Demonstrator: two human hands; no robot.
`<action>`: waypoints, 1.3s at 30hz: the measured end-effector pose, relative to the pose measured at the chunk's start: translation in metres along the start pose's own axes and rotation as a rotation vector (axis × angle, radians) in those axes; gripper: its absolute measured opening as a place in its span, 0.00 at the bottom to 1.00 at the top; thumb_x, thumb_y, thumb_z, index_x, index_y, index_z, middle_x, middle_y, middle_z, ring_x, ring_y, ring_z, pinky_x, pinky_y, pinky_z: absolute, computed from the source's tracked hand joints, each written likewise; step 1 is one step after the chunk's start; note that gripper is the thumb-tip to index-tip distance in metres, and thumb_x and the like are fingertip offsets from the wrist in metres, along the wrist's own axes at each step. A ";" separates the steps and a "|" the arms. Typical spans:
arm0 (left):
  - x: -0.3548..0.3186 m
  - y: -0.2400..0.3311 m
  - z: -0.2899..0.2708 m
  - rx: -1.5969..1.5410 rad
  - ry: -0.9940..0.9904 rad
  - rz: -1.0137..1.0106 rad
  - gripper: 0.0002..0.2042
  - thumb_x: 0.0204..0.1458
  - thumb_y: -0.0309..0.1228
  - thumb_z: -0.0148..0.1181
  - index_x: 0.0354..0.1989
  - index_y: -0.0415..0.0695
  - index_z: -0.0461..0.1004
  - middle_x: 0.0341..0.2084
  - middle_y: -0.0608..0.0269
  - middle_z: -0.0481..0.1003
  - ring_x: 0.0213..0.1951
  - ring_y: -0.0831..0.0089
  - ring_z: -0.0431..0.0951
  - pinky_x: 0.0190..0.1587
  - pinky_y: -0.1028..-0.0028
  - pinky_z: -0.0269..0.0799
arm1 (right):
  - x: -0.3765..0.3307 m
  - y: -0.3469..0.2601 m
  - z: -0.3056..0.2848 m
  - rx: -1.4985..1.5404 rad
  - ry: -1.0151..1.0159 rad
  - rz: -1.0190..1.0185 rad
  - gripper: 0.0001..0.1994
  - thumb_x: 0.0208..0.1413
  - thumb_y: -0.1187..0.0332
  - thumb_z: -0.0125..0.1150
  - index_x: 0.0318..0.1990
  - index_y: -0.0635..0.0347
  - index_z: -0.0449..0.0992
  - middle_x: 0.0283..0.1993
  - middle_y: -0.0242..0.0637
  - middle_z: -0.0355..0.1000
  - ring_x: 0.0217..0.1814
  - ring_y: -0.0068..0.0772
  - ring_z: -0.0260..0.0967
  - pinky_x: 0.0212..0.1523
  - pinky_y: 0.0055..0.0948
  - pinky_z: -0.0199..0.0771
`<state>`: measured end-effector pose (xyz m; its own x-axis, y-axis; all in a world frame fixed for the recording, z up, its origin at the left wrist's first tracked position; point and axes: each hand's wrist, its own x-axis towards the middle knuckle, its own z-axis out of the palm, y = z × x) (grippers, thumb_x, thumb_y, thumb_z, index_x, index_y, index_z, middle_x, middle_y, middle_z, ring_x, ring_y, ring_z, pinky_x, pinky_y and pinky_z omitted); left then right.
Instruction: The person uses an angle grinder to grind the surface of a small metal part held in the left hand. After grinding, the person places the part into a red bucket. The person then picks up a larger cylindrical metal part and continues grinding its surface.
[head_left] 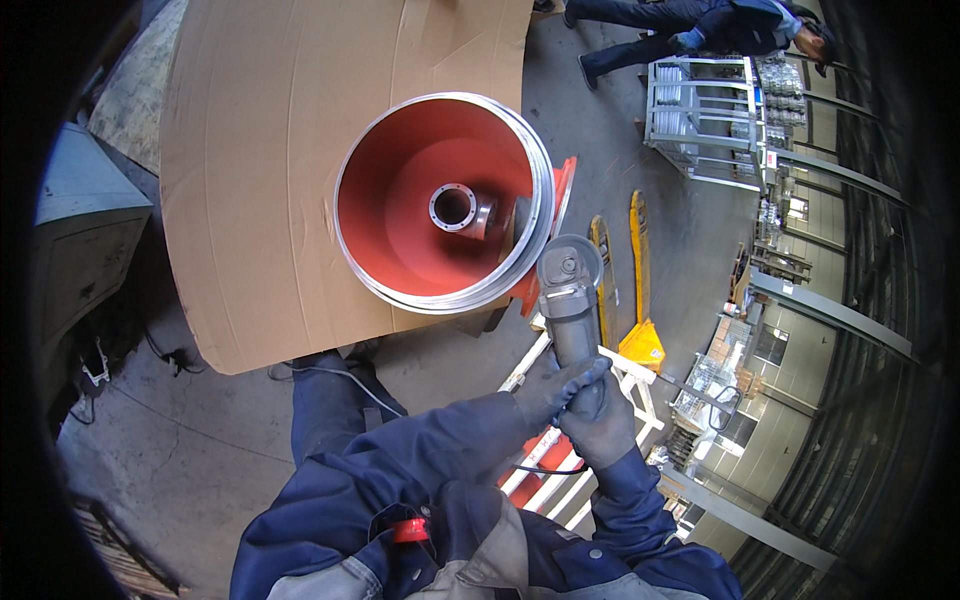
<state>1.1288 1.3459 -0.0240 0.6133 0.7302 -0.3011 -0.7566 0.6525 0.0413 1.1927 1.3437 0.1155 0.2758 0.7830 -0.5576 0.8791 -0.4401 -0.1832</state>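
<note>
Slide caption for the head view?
Left hand and right hand, both gloved, grip an angle grinder near an open, red-lined cylinder.

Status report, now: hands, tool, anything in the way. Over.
Left hand and right hand, gloved, both on grey angle grinder. Its head near rim of red drum, contact unclear. Nothing seen between them; dark cable by right sleeve.

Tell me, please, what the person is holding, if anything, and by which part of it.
A grey angle grinder: the left hand and right hand both grip the rear of its body.
</note>
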 end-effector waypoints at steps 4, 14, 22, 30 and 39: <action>-0.006 -0.005 -0.001 0.045 0.065 -0.054 0.23 0.62 0.45 0.71 0.56 0.40 0.77 0.46 0.58 0.81 0.45 0.71 0.83 0.50 0.66 0.81 | -0.006 0.009 0.005 -0.009 0.010 0.004 0.36 0.45 0.66 0.78 0.63 0.66 0.71 0.52 0.46 0.82 0.55 0.39 0.82 0.57 0.38 0.80; -0.019 -0.061 -0.010 -0.002 0.073 -0.077 0.30 0.54 0.48 0.79 0.60 0.43 0.77 0.44 0.60 0.82 0.43 0.71 0.85 0.45 0.66 0.85 | -0.038 0.026 0.009 -0.030 -0.002 -0.029 0.36 0.45 0.63 0.79 0.62 0.65 0.71 0.50 0.54 0.82 0.53 0.51 0.85 0.54 0.43 0.84; -0.012 -0.036 -0.019 -0.019 0.015 0.018 0.23 0.62 0.43 0.74 0.59 0.43 0.78 0.48 0.62 0.81 0.50 0.73 0.82 0.55 0.69 0.81 | -0.014 0.015 0.009 -0.028 -0.034 -0.031 0.35 0.46 0.63 0.80 0.61 0.63 0.70 0.50 0.52 0.83 0.53 0.51 0.85 0.54 0.43 0.84; -0.015 -0.044 -0.026 0.004 0.081 -0.124 0.23 0.61 0.41 0.74 0.59 0.43 0.78 0.49 0.62 0.81 0.50 0.72 0.83 0.56 0.67 0.81 | -0.019 0.028 0.019 -0.052 -0.028 -0.043 0.36 0.45 0.63 0.82 0.62 0.62 0.70 0.50 0.51 0.83 0.53 0.53 0.85 0.53 0.43 0.84; -0.010 -0.050 -0.029 0.077 0.053 -0.151 0.26 0.60 0.42 0.75 0.62 0.43 0.75 0.51 0.61 0.81 0.50 0.70 0.83 0.54 0.66 0.82 | -0.017 0.032 0.014 -0.052 -0.039 -0.046 0.36 0.45 0.63 0.81 0.61 0.63 0.71 0.47 0.53 0.83 0.52 0.53 0.86 0.52 0.44 0.85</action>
<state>1.1537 1.3004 -0.0510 0.7041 0.6128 -0.3588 -0.6363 0.7688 0.0643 1.2108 1.3105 0.1074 0.2201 0.7840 -0.5804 0.9097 -0.3797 -0.1679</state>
